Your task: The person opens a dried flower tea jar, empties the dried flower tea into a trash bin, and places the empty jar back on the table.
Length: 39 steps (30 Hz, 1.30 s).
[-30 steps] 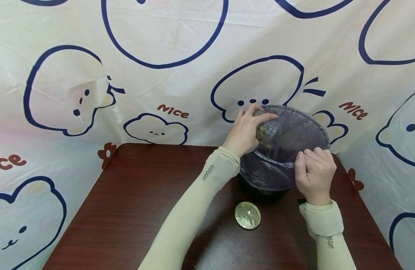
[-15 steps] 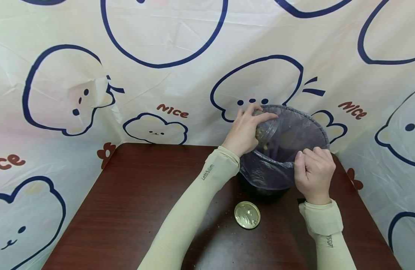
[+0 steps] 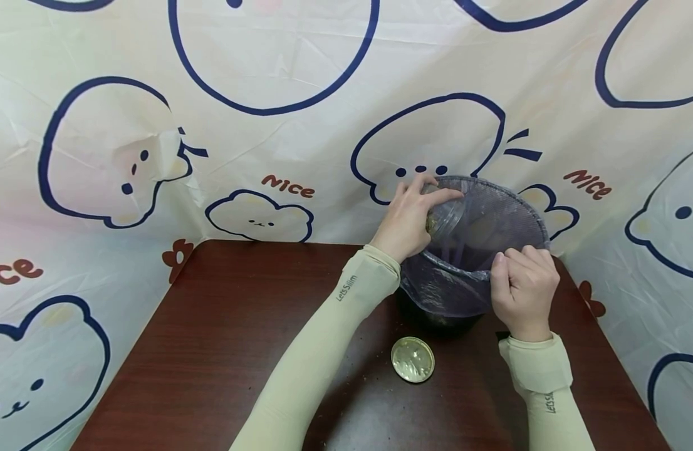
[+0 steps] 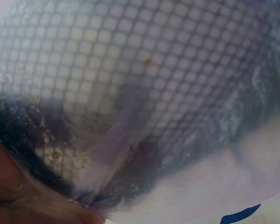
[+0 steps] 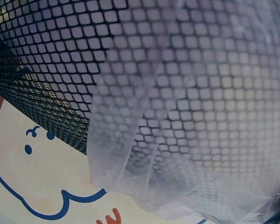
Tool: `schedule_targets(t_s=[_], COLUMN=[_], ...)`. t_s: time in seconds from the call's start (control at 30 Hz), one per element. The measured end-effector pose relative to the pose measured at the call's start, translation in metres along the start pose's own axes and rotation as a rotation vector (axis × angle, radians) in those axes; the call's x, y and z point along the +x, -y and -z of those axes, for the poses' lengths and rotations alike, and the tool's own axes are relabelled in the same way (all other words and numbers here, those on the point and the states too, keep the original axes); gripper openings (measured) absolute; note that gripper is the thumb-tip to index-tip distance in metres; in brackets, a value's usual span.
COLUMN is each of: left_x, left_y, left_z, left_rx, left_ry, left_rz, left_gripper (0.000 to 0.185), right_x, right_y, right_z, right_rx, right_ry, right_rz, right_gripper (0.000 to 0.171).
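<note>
A clear jar (image 3: pixel 445 216) is gripped by the left hand (image 3: pixel 407 219) and tipped into the lined mesh bin (image 3: pixel 515 207) – far less filling is seen inside than a second ago, so emptying looks nearly done – while the liner (image 3: pixel 448 288) is pinched by the right hand (image 3: pixel 524 288)

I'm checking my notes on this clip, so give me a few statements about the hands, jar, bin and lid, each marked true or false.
1. The left hand holds a jar tipped into the bin. True.
2. The right hand rests flat on the table. False: it grips the bin's bag at the near rim.
3. The lid lies on the table. True.
4. The lid is on the jar. False: it lies apart, in front of the bin.
</note>
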<state>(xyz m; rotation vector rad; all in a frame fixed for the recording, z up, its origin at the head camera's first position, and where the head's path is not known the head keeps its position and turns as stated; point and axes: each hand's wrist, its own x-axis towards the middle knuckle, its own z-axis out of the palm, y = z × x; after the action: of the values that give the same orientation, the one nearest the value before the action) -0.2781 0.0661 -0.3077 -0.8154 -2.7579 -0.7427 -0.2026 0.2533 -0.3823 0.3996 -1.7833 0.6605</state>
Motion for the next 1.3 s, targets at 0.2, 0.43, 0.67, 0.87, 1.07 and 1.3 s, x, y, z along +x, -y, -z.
schedule_targets(t_s=[0.2,0.43,0.67,0.87,1.07,1.3], left_x=[-0.0010,-0.0016,-0.0018,-0.0020,-0.0019,-0.0014], left_y=[-0.0001,-0.0013,-0.0022,-0.0041,-0.0044,-0.0045], left_z=[0.0004,0.0009,-0.0002,-0.0003,-0.0006,-0.0001], left_rx=[-0.001,0.018,0.037,0.048,0.061,0.084], left_ry=[-0.003,-0.012,-0.020,-0.036,-0.037,-0.036], left_rz=[-0.004,-0.019,-0.024,-0.033,-0.040,-0.056], left_gripper=[0.085,0.084,0.083,0.082,0.080,0.081], right_x=[0.0008,-0.0012,-0.0022,-0.0023,-0.0031,-0.0032], right_y=[0.0019,-0.0014,-0.0050,-0.0073,-0.0075,-0.0077], right_z=[0.0005,0.0004,-0.0004,-0.0005,-0.0006,-0.0008], right_rx=[-0.007,-0.012,-0.008,-0.004,0.004,0.007], right_ry=[0.005,0.011,0.019,0.015,0.015,0.016], right_rz=[0.001,0.002,0.012,0.013,0.012,0.012], right_gripper=[0.050,0.051,0.052,0.055,0.051,0.051])
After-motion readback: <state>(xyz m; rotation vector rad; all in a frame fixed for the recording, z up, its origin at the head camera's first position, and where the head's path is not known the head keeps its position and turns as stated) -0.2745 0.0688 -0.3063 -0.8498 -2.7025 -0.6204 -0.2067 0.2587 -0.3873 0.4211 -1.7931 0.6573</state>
